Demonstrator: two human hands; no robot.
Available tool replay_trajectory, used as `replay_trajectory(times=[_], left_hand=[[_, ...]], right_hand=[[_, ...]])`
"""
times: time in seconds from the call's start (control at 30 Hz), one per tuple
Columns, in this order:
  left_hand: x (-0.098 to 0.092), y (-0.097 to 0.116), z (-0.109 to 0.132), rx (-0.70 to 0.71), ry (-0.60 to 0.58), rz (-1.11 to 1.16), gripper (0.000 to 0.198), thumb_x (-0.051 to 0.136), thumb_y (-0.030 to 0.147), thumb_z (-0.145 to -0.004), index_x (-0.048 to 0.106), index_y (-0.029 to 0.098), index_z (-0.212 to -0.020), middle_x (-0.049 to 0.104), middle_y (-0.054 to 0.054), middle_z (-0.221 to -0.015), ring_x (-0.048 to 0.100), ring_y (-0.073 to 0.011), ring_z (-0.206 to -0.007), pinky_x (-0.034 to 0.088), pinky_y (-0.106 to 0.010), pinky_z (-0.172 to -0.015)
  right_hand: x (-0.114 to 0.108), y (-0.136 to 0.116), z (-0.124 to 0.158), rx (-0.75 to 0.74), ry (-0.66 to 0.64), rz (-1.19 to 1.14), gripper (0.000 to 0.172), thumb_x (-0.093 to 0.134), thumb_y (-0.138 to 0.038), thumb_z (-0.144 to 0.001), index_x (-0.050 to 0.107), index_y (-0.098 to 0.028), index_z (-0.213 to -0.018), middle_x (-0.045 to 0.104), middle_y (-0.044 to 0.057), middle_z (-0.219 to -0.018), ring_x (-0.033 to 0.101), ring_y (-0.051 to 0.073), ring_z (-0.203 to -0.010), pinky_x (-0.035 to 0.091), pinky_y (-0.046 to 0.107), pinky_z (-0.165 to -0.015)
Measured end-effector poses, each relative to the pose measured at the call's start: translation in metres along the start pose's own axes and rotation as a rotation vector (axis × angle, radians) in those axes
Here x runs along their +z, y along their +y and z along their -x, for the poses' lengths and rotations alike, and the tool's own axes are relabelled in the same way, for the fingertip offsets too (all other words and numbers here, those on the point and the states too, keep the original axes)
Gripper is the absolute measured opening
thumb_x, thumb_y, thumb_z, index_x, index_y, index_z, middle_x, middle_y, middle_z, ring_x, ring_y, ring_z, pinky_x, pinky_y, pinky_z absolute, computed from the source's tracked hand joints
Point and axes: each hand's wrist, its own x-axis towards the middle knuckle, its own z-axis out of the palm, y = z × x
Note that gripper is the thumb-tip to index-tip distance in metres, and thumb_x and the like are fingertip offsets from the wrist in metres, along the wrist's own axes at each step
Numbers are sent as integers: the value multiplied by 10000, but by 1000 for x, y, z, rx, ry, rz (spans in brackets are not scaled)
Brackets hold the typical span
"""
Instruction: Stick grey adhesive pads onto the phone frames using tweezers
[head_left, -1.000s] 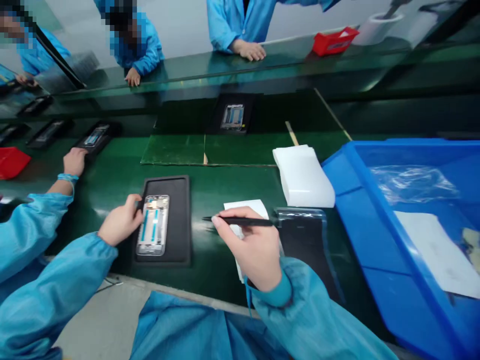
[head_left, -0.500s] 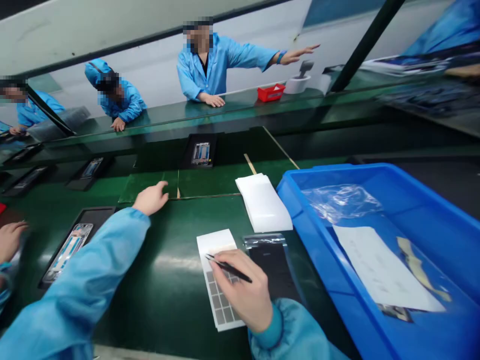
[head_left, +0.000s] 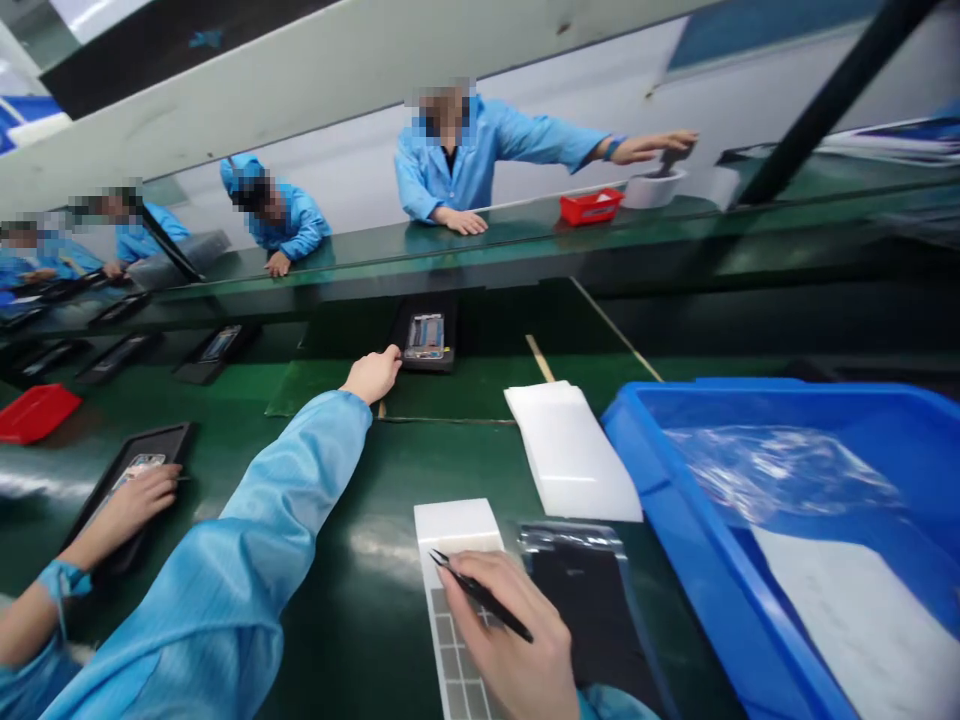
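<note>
Since half a second ago the left hand (head_left: pixel 373 375) has moved farther across the green belt (head_left: pixel 352 560) and now touches the near corner of a black tray (head_left: pixel 425 340). This tray carries one phone frame (head_left: pixel 424 336). The fingers lie loosely together at the tray edge, and I cannot tell if they grip it.

The right hand (head_left: pixel 517 655) has stayed near the body. It is closed around one pair of black tweezers (head_left: pixel 480 597), whose tip rests over a sticker sheet (head_left: pixel 454 590) with small grey squares. Just to the right of the sheet lies one dark pouch (head_left: pixel 585 600) in clear film.

The blue bin (head_left: pixel 675 500) on the right holds one crumpled clear plastic bag (head_left: pixel 780 470) and one white paper (head_left: pixel 862 620). Between the bin and the sheet lies one stack of white sheets (head_left: pixel 571 450).

A second tray (head_left: pixel 161 440) at the left also holds one frame, and a co-worker's hand (head_left: pixel 135 500) rests on it. At least three more trays stand farther left on the belt. There are two red trays, one at the left edge (head_left: pixel 34 412) and one on the far counter (head_left: pixel 591 207).
</note>
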Motion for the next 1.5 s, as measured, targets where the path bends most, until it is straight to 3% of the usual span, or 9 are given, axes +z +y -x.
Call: replay_trajectory(times=[0.23, 0.47, 0.63, 0.73, 0.97, 1.03, 1.17, 1.3, 1.5], left_hand=[[-8, -64, 65, -280, 200, 481, 190, 554, 407, -949, 537, 219, -972, 598, 40, -614, 654, -132, -551, 559, -247, -624], [-46, -111, 113, -508, 379, 927, 473, 530, 111, -896, 345, 242, -1311, 572, 45, -805, 639, -92, -615, 585, -251, -610], [-89, -153, 137, -545, 233, 1096, 455, 565, 80, -869, 510, 184, -1308, 649, -16, -847, 616, -89, -609, 571, -236, -626], [-94, -162, 141, -475, -71, 1051, 460, 620, 135, -855, 610, 199, -1311, 716, -56, -905, 657, -146, -661, 590, -302, -670], [-70, -106, 118, 21, -755, 455, 371, 633, 253, -879, 693, 284, -1244, 708, 2, -1180, 646, -222, -1100, 495, -316, -992], [-59, -81, 120, 184, -674, 232, 367, 583, 262, -916, 672, 280, -1272, 676, -8, -1224, 608, -236, -1145, 458, -343, -1031], [-28, -30, 161, 546, -188, -76, 314, 562, 233, -937, 673, 154, -1219, 624, -113, -1237, 569, -289, -1131, 421, -403, -973], [5, 5, 213, 958, -204, -45, 168, 549, 195, -956, 701, 157, -896, 681, -68, -965, 589, -222, -952, 385, -349, -795], [22, 6, 231, 974, -132, -55, 204, 559, 164, -955, 669, 163, -784, 674, -58, -865, 573, -214, -893, 339, -369, -764]], right_hand=[[-6, 6, -5, -9, 85, 87, 141, 758, -120, -822, 702, -208, -916, 730, 32, -884, 716, 191, -771, 588, 326, -798], [-12, 11, -8, 254, 184, 245, 153, 781, -349, -813, 743, -201, -819, 748, 43, -796, 718, 220, -706, 589, 363, -708], [-22, 2, -14, 389, 298, 191, 185, 805, -355, -785, 740, -186, -824, 753, 66, -788, 718, 225, -700, 595, 374, -671], [-28, -2, -16, 417, 262, 151, 185, 823, -349, -770, 734, -194, -820, 752, 62, -787, 719, 223, -704, 608, 381, -682], [-26, -1, -17, 463, -134, 95, 156, 808, -348, -788, 734, -220, -839, 751, 40, -820, 730, 222, -756, 613, 369, -722], [-24, 2, -15, 445, -226, 109, 150, 811, -339, -787, 736, -220, -837, 753, 36, -828, 729, 223, -775, 607, 368, -738], [-23, 5, -7, 427, -276, 146, 140, 797, -334, -807, 735, -215, -849, 755, 36, -825, 726, 215, -775, 607, 362, -735], [-25, 3, 2, 411, -290, 165, 155, 788, -350, -817, 727, -215, -864, 760, 51, -844, 729, 225, -787, 619, 377, -743], [-25, 5, 9, 388, -287, 146, 115, 779, -310, -824, 724, -229, -884, 764, 53, -857, 733, 228, -808, 623, 392, -782]])
